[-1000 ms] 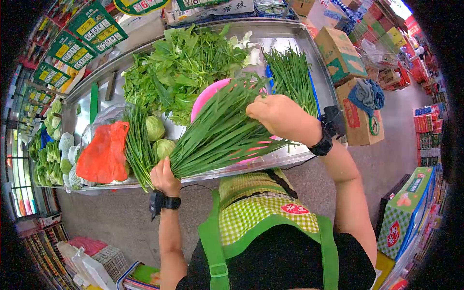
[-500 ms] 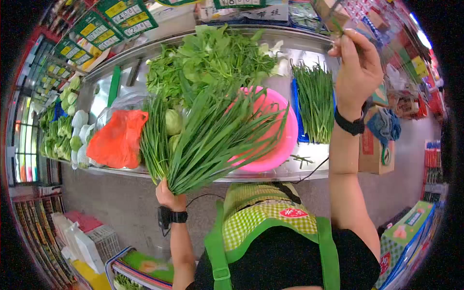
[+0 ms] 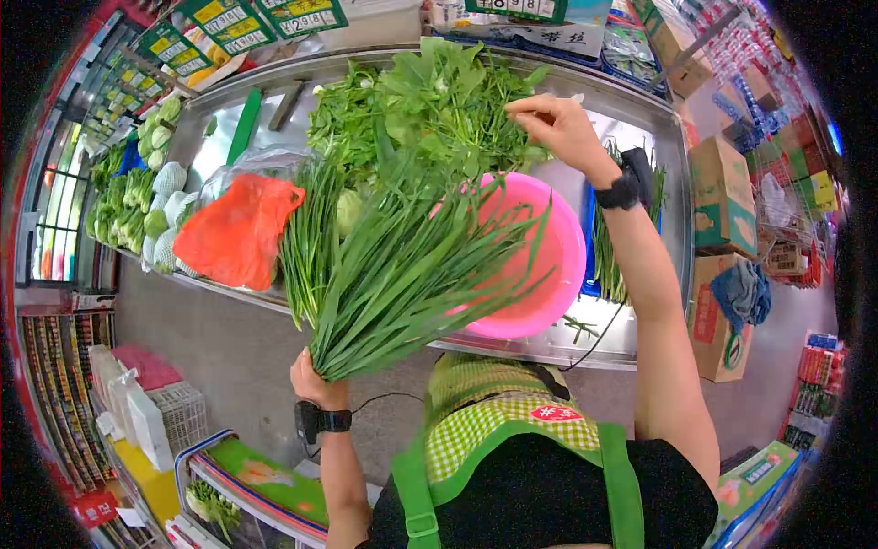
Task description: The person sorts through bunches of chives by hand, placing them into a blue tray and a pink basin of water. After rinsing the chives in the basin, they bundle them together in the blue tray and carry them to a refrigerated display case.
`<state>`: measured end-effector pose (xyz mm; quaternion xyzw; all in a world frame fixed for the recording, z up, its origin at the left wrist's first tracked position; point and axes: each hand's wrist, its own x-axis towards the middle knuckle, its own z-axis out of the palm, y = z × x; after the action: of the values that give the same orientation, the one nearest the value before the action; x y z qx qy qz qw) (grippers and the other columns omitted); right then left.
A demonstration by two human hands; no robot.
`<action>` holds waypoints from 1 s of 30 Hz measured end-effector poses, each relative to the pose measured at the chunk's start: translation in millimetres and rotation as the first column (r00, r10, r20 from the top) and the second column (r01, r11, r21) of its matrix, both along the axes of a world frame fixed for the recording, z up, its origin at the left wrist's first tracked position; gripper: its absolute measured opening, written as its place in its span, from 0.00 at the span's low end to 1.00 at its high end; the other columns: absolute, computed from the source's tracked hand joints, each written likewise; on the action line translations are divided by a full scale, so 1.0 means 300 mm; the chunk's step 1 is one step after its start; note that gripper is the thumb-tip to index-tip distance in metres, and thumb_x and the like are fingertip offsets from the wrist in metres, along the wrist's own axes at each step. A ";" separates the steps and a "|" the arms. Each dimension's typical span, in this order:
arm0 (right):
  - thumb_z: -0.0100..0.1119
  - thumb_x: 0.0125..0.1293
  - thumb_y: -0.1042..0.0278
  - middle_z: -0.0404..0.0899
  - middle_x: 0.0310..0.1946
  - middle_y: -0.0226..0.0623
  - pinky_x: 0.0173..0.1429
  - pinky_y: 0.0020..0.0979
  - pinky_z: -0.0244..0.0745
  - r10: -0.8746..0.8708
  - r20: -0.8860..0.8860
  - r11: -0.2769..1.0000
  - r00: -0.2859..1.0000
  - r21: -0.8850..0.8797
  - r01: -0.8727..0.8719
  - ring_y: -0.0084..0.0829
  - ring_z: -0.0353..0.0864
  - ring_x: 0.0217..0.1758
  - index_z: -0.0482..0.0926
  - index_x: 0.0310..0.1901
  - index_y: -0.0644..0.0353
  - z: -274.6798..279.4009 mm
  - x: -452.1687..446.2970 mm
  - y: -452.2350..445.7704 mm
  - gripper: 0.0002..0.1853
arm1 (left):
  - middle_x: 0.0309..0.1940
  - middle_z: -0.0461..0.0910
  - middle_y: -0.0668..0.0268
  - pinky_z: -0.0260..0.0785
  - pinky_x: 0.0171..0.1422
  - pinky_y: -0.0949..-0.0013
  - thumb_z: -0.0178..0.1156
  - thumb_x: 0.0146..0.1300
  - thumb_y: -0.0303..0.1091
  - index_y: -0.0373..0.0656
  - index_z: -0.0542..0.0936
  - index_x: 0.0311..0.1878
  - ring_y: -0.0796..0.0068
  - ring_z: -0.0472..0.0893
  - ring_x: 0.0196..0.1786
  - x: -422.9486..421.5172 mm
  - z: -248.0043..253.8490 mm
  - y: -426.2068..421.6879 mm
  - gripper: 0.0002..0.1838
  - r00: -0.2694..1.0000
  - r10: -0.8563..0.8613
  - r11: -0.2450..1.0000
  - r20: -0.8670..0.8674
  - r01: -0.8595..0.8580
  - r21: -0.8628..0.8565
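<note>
My left hand (image 3: 317, 384) is closed round the base of a bunch of garlic chives (image 3: 412, 284), whose long flat leaves fan out up and to the right. The leaf tips hang over a pink basin (image 3: 574, 265). Another pile of chives (image 3: 309, 242) lies left of the bunch, beside a pale green cabbage (image 3: 348, 212). My right hand (image 3: 560, 133) is raised at the right end of a heap of leafy greens (image 3: 412, 110), thumb and fingers pinched together. Whether anything is between those fingertips I cannot make out.
An orange-red plastic bag (image 3: 240, 231) lies on the left of the metal counter (image 3: 206, 151). A blue tray (image 3: 590, 274) of chives is partly hidden behind my right forearm. Cut leaf scraps (image 3: 578, 327) lie near the front edge. Cardboard boxes (image 3: 722, 197) stand at the right.
My right hand has come left and down from the upper right, from above the blue tray to the leafy greens. The small green piece at its fingertips no longer shows. My left hand keeps the chives.
</note>
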<state>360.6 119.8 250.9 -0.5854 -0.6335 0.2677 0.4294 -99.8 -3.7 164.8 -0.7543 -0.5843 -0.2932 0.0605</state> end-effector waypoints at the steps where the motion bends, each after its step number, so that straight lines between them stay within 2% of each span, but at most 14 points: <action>1: 0.53 0.57 0.77 0.78 0.34 0.36 0.37 0.23 0.70 0.157 0.042 0.979 0.987 0.127 -0.161 0.24 0.75 0.32 0.78 0.42 0.63 0.052 -0.031 -0.025 0.11 | 0.32 0.76 0.54 0.65 0.36 0.56 0.64 0.45 0.33 0.33 0.72 0.44 0.51 0.74 0.33 -0.001 -0.010 0.006 0.22 0.999 -0.041 0.999 -0.012 0.041 0.006; 2: 0.53 0.57 0.77 0.78 0.37 0.36 0.38 0.24 0.70 0.302 0.101 0.916 0.948 0.245 -0.318 0.25 0.75 0.34 0.78 0.42 0.63 0.090 -0.055 -0.044 0.11 | 0.32 0.76 0.54 0.65 0.37 0.57 0.64 0.45 0.33 0.34 0.72 0.44 0.52 0.74 0.33 0.001 -0.016 0.013 0.22 0.996 -0.083 0.996 -0.027 0.084 0.014; 6: 0.54 0.56 0.76 0.77 0.36 0.37 0.38 0.27 0.69 0.408 0.193 0.861 0.892 0.243 -0.447 0.30 0.75 0.36 0.77 0.40 0.62 0.160 -0.106 -0.105 0.09 | 0.33 0.76 0.54 0.65 0.37 0.58 0.64 0.45 0.34 0.34 0.72 0.44 0.52 0.74 0.33 0.034 -0.010 0.029 0.23 0.995 -0.097 0.995 -0.032 0.097 -0.003; 8: 0.56 0.55 0.72 0.75 0.31 0.37 0.38 0.31 0.69 0.339 0.526 0.876 0.780 0.127 -0.466 0.37 0.75 0.34 0.77 0.38 0.61 0.166 -0.117 -0.120 0.08 | 0.33 0.76 0.53 0.65 0.38 0.58 0.65 0.46 0.36 0.35 0.71 0.45 0.52 0.74 0.33 0.050 -0.010 0.046 0.24 0.988 -0.150 0.987 0.032 0.148 0.056; 12: 0.55 0.55 0.70 0.72 0.29 0.37 0.36 0.34 0.67 0.289 0.534 0.929 0.795 0.044 -0.367 0.40 0.73 0.34 0.74 0.32 0.59 0.166 -0.115 -0.153 0.04 | 0.33 0.76 0.53 0.65 0.37 0.57 0.65 0.45 0.37 0.34 0.71 0.45 0.51 0.74 0.34 0.031 -0.039 0.069 0.25 0.991 -0.134 0.991 0.013 0.134 -0.010; 15: 0.52 0.57 0.72 0.69 0.28 0.39 0.35 0.34 0.66 0.246 0.462 0.951 0.852 0.053 -0.304 0.40 0.71 0.32 0.70 0.30 0.61 0.150 -0.120 -0.162 0.04 | 0.33 0.76 0.53 0.66 0.36 0.57 0.66 0.45 0.37 0.34 0.71 0.45 0.51 0.74 0.34 0.007 -0.078 0.081 0.25 0.979 -0.145 0.989 0.143 0.149 -0.017; 17: 0.51 0.57 0.74 0.67 0.26 0.39 0.35 0.33 0.65 0.243 0.401 0.959 0.884 0.036 -0.280 0.39 0.68 0.30 0.67 0.30 0.63 0.147 -0.117 -0.162 0.04 | 0.34 0.76 0.52 0.66 0.36 0.56 0.65 0.45 0.37 0.34 0.71 0.45 0.51 0.74 0.33 0.039 -0.022 0.073 0.25 0.983 -0.179 0.967 0.032 0.170 0.190; 18: 0.51 0.57 0.74 0.67 0.26 0.39 0.35 0.33 0.65 0.241 0.400 0.960 0.884 0.035 -0.278 0.39 0.68 0.30 0.67 0.30 0.63 0.147 -0.118 -0.161 0.04 | 0.34 0.76 0.52 0.66 0.36 0.56 0.65 0.45 0.37 0.34 0.71 0.45 0.51 0.74 0.33 0.029 -0.037 0.075 0.25 0.983 -0.181 0.967 0.031 0.172 0.189; 21: 0.50 0.57 0.75 0.70 0.29 0.38 0.38 0.32 0.67 0.203 0.325 0.949 0.924 0.167 -0.267 0.38 0.71 0.33 0.70 0.34 0.63 0.144 -0.128 -0.149 0.03 | 0.34 0.76 0.52 0.66 0.36 0.57 0.65 0.46 0.37 0.33 0.70 0.46 0.51 0.74 0.33 -0.003 -0.069 0.071 0.26 0.985 -0.142 0.973 0.101 0.120 0.197; 23: 0.50 0.58 0.76 0.72 0.35 0.37 0.41 0.30 0.69 0.212 0.383 0.868 0.899 0.348 -0.353 0.35 0.74 0.36 0.74 0.41 0.60 0.136 -0.138 -0.132 0.09 | 0.35 0.76 0.52 0.66 0.36 0.57 0.65 0.46 0.36 0.32 0.69 0.46 0.51 0.74 0.32 -0.001 -0.030 0.063 0.26 0.991 -0.133 0.987 -0.020 0.135 0.086; 24: 0.50 0.58 0.76 0.72 0.35 0.37 0.41 0.30 0.69 0.214 0.382 0.868 0.899 0.347 -0.354 0.35 0.74 0.36 0.74 0.41 0.60 0.133 -0.150 -0.131 0.09 | 0.35 0.76 0.52 0.66 0.36 0.57 0.65 0.46 0.36 0.32 0.69 0.46 0.51 0.74 0.32 -0.004 -0.034 0.064 0.26 0.991 -0.132 0.987 -0.021 0.133 0.085; 27: 0.53 0.57 0.68 0.73 0.38 0.32 0.41 0.33 0.71 0.277 0.427 0.910 0.861 0.172 -0.378 0.36 0.75 0.39 0.77 0.40 0.54 0.122 -0.188 -0.127 0.09 | 0.35 0.76 0.51 0.66 0.35 0.57 0.65 0.47 0.36 0.32 0.69 0.47 0.51 0.75 0.32 -0.014 -0.056 0.065 0.26 0.984 -0.176 0.966 -0.018 0.176 0.191; 28: 0.53 0.57 0.68 0.73 0.38 0.32 0.41 0.33 0.71 0.278 0.426 0.910 0.861 0.171 -0.378 0.36 0.75 0.39 0.77 0.40 0.54 0.121 -0.190 -0.126 0.09 | 0.34 0.76 0.51 0.66 0.35 0.57 0.64 0.47 0.36 0.31 0.70 0.46 0.51 0.74 0.32 -0.015 -0.061 0.065 0.25 0.983 -0.185 0.959 -0.008 0.183 0.215; 30: 0.54 0.55 0.71 0.74 0.37 0.31 0.38 0.32 0.71 0.323 0.583 0.904 0.746 0.044 -0.425 0.36 0.75 0.36 0.78 0.41 0.52 0.119 -0.193 -0.120 0.11 | 0.34 0.76 0.51 0.66 0.34 0.57 0.64 0.48 0.36 0.31 0.70 0.46 0.51 0.74 0.32 -0.014 -0.059 0.066 0.25 0.981 -0.194 0.953 0.001 0.188 0.237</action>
<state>302.8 83.7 286.6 -0.4585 -0.8567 0.1078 0.2101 -104.0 16.0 147.2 -0.7910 -0.4703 -0.3743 0.1140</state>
